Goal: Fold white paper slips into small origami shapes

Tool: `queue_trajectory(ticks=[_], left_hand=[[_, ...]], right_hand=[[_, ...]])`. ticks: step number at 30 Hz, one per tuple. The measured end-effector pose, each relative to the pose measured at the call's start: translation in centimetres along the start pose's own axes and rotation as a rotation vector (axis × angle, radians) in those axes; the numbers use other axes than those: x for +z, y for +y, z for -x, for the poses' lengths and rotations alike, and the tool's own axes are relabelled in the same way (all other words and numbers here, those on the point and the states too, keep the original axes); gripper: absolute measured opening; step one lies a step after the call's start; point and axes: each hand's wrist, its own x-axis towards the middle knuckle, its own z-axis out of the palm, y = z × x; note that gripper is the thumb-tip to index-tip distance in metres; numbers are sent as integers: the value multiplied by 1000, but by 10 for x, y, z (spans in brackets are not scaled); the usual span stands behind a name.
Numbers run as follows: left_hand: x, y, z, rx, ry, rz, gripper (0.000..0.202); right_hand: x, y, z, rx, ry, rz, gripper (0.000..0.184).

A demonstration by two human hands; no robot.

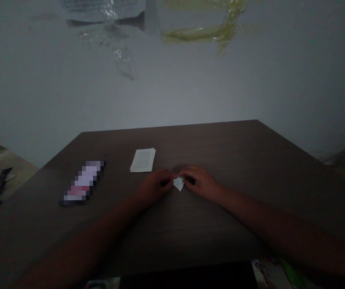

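Observation:
Between my two hands, near the middle of the table, is a small folded piece of printed paper [178, 184] with a pointed lower corner. My left hand [156, 185] pinches its left side with thumb and fingers. From the right, my right hand [201, 181] grips the other side the same way. Fingers cover the paper's upper part. Just beyond my left hand lies a stack of printed paper sheets [143, 160], touched by neither hand.
A phone [83, 182] with a lit, pixelated screen lies on the left of the brown wooden table [220, 144]. Behind the table rises a pale wall [190, 84] with taped paper [106, 10] and yellowish tape [190, 35]. Blurred items sit on the floor at the far left.

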Motion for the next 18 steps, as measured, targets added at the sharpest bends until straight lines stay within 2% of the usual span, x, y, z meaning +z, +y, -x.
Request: queue_trajectory(ticks=[13,18], left_hand=[[-4,-12,0,122,-55,3,26],[-6,-12,-1,154,-100,-41,27]], right_hand=[[-12,11,-3,-54,-107,-54,24],[-17,12,-3,-85,-154,-61,28]])
